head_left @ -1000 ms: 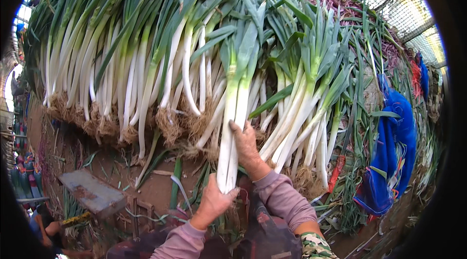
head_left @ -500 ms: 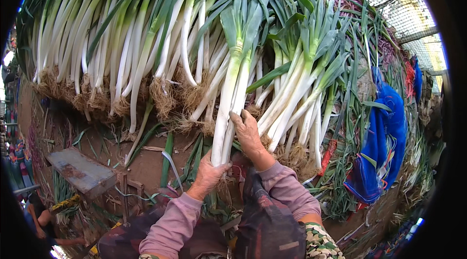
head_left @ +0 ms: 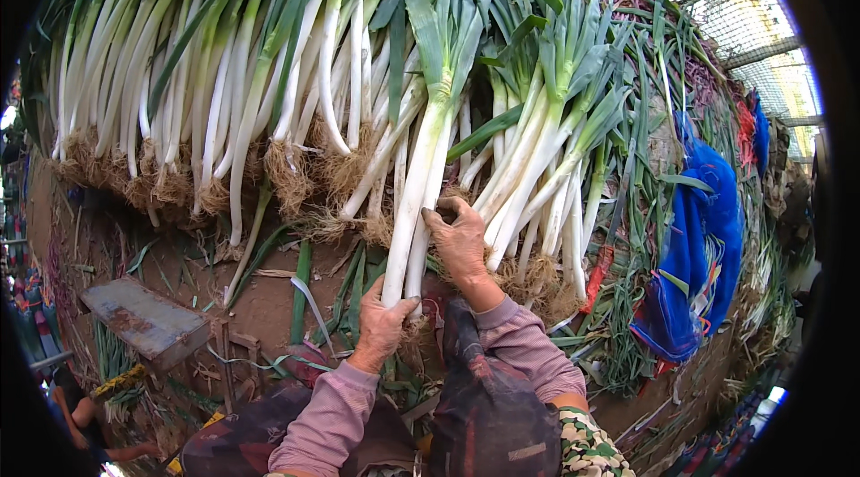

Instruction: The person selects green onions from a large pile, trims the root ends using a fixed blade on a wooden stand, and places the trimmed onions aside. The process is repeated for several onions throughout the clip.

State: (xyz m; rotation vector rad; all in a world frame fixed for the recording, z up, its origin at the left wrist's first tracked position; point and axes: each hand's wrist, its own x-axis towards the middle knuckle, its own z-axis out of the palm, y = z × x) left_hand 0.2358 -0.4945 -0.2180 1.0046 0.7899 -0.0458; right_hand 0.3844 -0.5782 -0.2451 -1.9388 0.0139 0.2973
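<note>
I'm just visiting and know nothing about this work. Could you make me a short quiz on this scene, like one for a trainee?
1. True or false: the left hand is nearer the lower ends of the two front leeks than the right hand is.
2. What colour is the big cloth at the right?
A) White
B) Blue
C) Yellow
3. Fill in the blank: in the pile at the left, the ends nearest the person are the ____.

Key:
1. True.
2. B.
3. Roots.
</note>
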